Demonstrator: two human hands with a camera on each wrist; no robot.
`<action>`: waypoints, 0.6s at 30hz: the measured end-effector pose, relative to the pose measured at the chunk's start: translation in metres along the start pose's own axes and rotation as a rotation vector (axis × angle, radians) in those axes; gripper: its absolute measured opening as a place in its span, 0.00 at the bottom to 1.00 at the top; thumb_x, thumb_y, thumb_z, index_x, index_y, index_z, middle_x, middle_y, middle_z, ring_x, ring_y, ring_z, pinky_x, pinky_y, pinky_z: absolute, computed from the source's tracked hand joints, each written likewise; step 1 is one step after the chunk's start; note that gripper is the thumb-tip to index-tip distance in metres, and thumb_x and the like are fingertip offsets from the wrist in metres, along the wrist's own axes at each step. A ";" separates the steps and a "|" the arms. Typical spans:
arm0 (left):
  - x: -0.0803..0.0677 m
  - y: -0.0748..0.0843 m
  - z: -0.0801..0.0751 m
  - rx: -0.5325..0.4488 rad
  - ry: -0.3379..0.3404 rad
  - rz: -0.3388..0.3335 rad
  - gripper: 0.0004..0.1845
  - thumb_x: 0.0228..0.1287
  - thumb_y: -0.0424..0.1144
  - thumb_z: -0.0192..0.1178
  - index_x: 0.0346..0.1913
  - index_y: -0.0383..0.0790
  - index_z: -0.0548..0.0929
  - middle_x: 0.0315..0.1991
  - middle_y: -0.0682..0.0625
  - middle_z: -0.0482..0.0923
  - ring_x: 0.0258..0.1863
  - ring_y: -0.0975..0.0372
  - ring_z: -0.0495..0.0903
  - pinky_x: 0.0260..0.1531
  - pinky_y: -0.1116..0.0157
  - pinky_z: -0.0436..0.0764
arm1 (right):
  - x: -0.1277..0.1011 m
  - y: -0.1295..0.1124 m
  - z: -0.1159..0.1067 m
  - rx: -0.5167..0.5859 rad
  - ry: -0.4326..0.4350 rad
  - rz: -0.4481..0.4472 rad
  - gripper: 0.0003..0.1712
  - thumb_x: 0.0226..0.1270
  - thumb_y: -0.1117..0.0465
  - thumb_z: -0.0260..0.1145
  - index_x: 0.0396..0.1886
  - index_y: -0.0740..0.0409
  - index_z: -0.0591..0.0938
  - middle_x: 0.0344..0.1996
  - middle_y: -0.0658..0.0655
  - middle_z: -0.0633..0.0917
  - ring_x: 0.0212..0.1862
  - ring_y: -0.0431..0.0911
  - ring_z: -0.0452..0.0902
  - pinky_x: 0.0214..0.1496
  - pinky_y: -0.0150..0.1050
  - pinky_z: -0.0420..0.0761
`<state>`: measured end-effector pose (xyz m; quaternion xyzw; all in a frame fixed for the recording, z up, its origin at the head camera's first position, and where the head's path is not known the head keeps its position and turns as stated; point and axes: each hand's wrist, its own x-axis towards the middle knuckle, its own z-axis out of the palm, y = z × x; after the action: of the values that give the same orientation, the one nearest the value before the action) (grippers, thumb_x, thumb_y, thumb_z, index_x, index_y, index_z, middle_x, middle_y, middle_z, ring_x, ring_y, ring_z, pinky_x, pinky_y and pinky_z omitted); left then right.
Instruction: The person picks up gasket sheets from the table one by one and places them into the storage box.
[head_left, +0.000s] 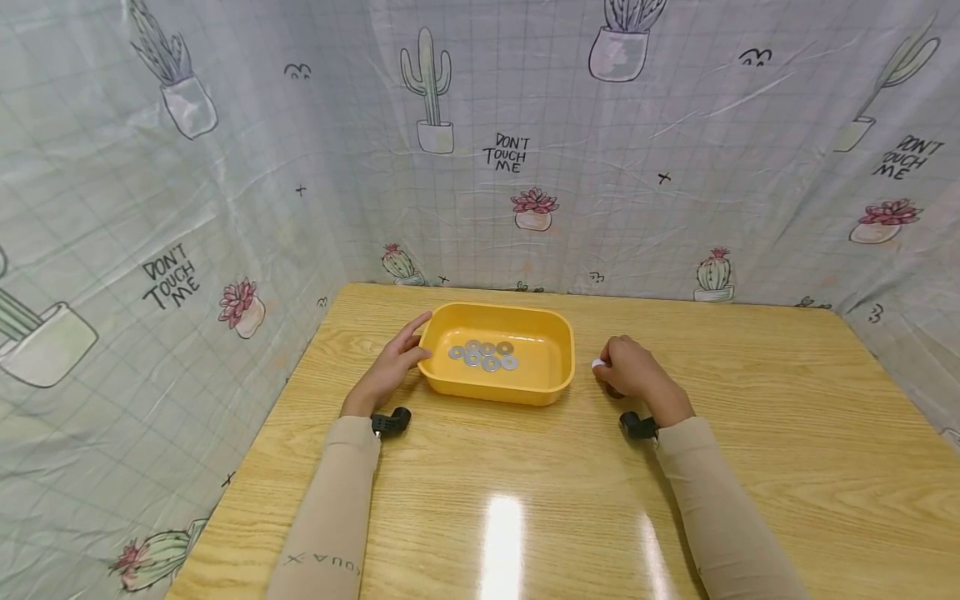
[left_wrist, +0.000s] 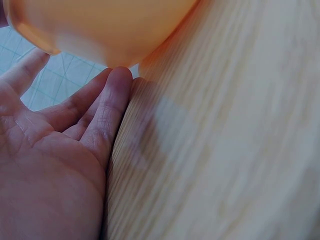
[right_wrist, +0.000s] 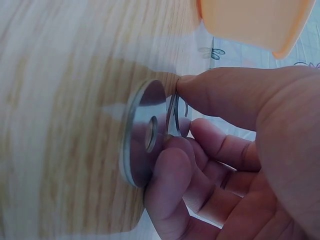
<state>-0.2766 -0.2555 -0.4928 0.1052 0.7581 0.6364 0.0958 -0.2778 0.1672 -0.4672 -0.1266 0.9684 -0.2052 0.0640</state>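
A shallow yellow plastic tray (head_left: 498, 393) sits on the table with several flat metal washers (head_left: 490, 363) in it. At its left end is my left hand (head_left: 390, 367), fingers extended along the outside wall and thumb at the rim. The left wrist view shows straight fingers (left_wrist: 107, 105) touching the tray's lower wall (left_wrist: 107, 30). To the right of the tray, my right hand (head_left: 633, 371) is low over the table with curled fingers. Seen from the right wrist, thumb and fingers pinch washers: one stands edge-on near the camera (right_wrist: 142, 135), with more behind it, partly hidden by the fingers.
The wooden table (head_left: 570, 500) has glossy light reflections near its front. A cactus-printed curtain (head_left: 480, 225) hangs behind and along both sides of it. A small black camera is strapped to each wrist, left (head_left: 392, 422) and right (head_left: 637, 425).
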 end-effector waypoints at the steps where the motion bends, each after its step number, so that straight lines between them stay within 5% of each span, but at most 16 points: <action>1: 0.000 0.000 0.000 -0.001 0.000 0.000 0.36 0.77 0.37 0.53 0.80 0.67 0.58 0.77 0.38 0.62 0.73 0.44 0.68 0.73 0.43 0.65 | 0.000 0.000 0.000 -0.001 0.003 -0.006 0.09 0.71 0.61 0.64 0.36 0.64 0.79 0.34 0.61 0.77 0.35 0.50 0.75 0.38 0.40 0.75; 18: 0.003 -0.002 0.000 -0.018 -0.006 -0.001 0.36 0.76 0.36 0.54 0.80 0.67 0.58 0.76 0.38 0.63 0.72 0.43 0.68 0.74 0.43 0.63 | 0.001 0.001 0.002 0.023 0.013 0.000 0.09 0.71 0.61 0.64 0.39 0.66 0.79 0.37 0.62 0.77 0.38 0.52 0.75 0.41 0.42 0.75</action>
<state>-0.2793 -0.2555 -0.4947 0.1059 0.7520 0.6429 0.0994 -0.2788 0.1668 -0.4692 -0.1246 0.9663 -0.2173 0.0594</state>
